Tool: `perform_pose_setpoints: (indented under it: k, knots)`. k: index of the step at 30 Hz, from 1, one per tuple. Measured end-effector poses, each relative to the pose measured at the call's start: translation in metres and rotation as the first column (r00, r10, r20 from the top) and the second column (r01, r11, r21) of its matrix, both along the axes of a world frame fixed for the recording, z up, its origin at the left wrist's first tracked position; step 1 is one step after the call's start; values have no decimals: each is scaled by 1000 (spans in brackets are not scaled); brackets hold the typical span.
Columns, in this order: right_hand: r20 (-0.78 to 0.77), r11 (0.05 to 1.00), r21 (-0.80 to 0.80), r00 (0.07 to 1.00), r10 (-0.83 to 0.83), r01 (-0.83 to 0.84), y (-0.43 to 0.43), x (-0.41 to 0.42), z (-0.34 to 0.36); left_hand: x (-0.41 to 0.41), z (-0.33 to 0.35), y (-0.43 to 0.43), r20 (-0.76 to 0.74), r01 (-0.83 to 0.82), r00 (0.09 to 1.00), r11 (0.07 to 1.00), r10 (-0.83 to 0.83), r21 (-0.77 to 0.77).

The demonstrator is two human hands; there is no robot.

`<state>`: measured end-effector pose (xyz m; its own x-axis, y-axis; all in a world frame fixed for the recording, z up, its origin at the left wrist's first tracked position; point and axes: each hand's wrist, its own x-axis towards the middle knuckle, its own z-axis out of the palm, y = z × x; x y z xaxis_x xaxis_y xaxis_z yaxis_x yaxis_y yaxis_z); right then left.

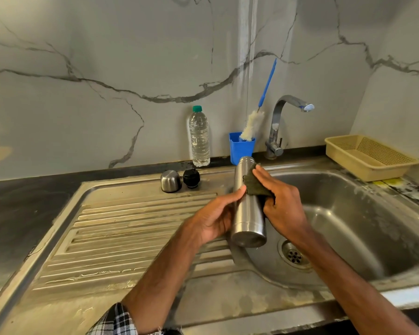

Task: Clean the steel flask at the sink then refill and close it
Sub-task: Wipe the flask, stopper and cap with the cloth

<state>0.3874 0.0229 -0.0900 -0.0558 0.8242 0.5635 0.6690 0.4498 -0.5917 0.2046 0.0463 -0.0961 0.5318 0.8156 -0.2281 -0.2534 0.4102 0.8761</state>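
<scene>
**Head view: steel flask (248, 209) under scrub at the sink (363, 213)**

We see the flask at frame centre over the basin's left edge. Its long axis is tilted, mouth away, base toward us. Left hand (215, 217) grip wraps the mid-body. Right hand (280, 204) grip clamps a dark scrub pad (254, 183) to the upper right wall. We judge the next stroke runs along that axis. Cap (170, 181) and stopper (191, 178) are off, upper left.

Over left edge of basin (372, 213): flask (248, 204), left hand (215, 216) on its left side, right hand (276, 199) and pad (254, 183) on its right. Behind drainboard (131, 238), cap (170, 181) and stopper (191, 178) side by side. Along the wall, left to right: bottle (199, 139), brush holder (241, 148), tap (276, 131), basket (370, 158).
</scene>
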Motion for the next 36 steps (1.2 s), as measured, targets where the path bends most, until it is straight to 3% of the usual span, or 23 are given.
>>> perform_pose_setpoints:
  k: [5, 10, 15, 17, 23, 28, 33, 36]
  knots:
    - [0, 996, 70, 999, 47, -47, 1, 6, 0, -1, -2, 1, -85, -4, 996, 998, 9, 56]
    - [-52, 981, 75, 982, 182, -178, -10, -6, 4, -16, 1, 11, 34, -145, 989, 989, 145, 16]
    - [83, 887, 101, 893, 443, -450, -30, -24, 1, -42, 6, 22, 138, -297, 943, 953, 302, -57]
    - [121, 864, 121, 871, 477, -489, -32, -28, 2, -47, 8, 25, 150, -319, 934, 946, 324, -57]
    - [3, 954, 74, 957, 290, -290, -19, -22, -1, -44, 6, 26, 157, -315, 936, 949, 314, -24]
    - [136, 868, 174, 885, 446, -464, -28, -27, -2, -44, 4, 26, 196, -273, 941, 961, 277, -50]
    - [19, 956, 73, 959, 284, -284, -17, -20, -1, -39, 3, 26, 134, -295, 947, 955, 292, 2]
    - [112, 911, 163, 924, 365, -380, -25, -24, -1, -39, 3, 26, 150, -254, 956, 967, 254, -14]
